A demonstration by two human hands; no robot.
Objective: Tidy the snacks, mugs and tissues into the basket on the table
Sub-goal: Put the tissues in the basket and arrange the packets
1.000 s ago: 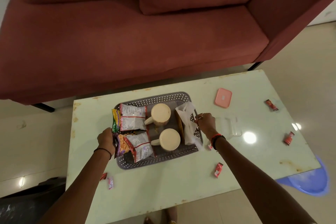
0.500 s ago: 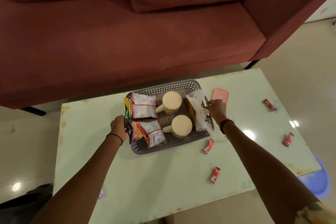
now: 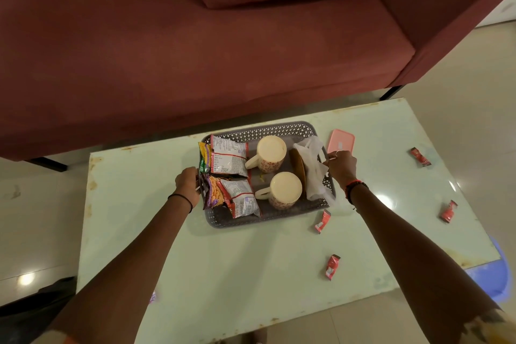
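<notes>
A grey perforated basket (image 3: 259, 131) sits on the pale green table (image 3: 251, 268). Inside lie several snack packets (image 3: 229, 159), two cream mugs (image 3: 271, 153) (image 3: 286, 190), a brown plate on edge (image 3: 298, 169) and a white tissue bag (image 3: 314, 173). My left hand (image 3: 187, 182) grips the basket's left side. My right hand (image 3: 342, 165) grips its right side beside the tissue bag. Both hands are closed on the basket's rim.
A pink phone case (image 3: 341, 142) lies right of the basket. Several small red sachets (image 3: 322, 221) (image 3: 332, 267) (image 3: 448, 212) (image 3: 420, 156) are scattered on the table's right half. A red sofa (image 3: 195, 50) stands behind. A blue stool (image 3: 494, 274) peeks out at the right.
The basket, held at both sides, has slid away from me toward the sofa and the pink case. A red sachet that was under my right wrist now lies uncovered.
</notes>
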